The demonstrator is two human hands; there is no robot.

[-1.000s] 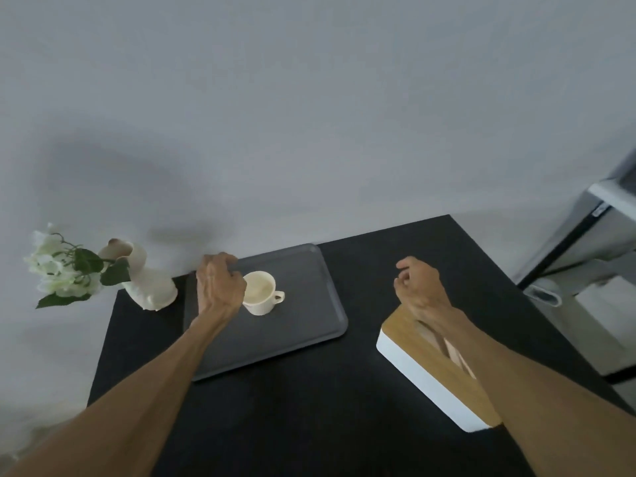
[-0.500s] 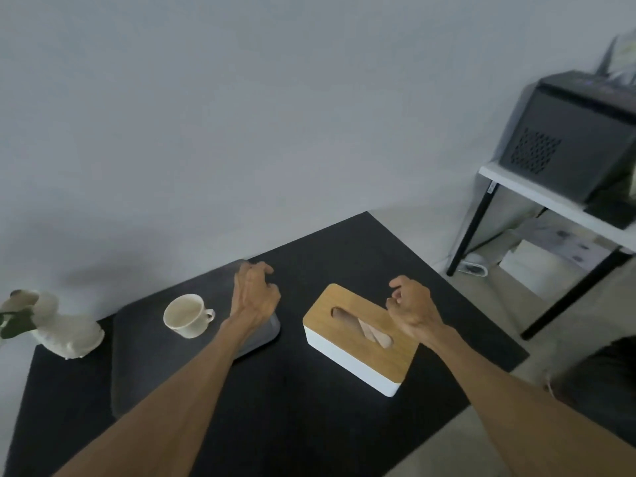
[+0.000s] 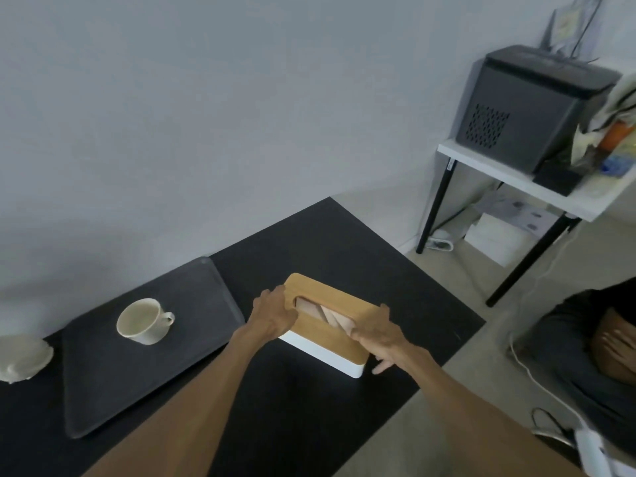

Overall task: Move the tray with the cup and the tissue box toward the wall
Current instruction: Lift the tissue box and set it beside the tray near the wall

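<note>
A white tissue box (image 3: 330, 358) with a wooden lid stands on the black table (image 3: 361, 256), right of the tray. My left hand (image 3: 273, 313) grips its left end and my right hand (image 3: 377, 333) grips its right end. The dark grey tray (image 3: 103, 383) lies at the left, its far edge against the wall. A cream cup (image 3: 144, 320) stands upright on the tray's middle, handle pointing right. Neither hand touches the tray.
A white vase (image 3: 20, 356) sits at the table's left edge beside the tray. Right of the table stands a white shelf (image 3: 516, 177) with a black box-shaped machine (image 3: 530, 105) on it. A seated person's arm (image 3: 612, 352) is at far right.
My left hand left the tray and crossed to the tissue box. Both hands closed on the box's ends. The camera swung right, so the tray and cup sit further left in view.
</note>
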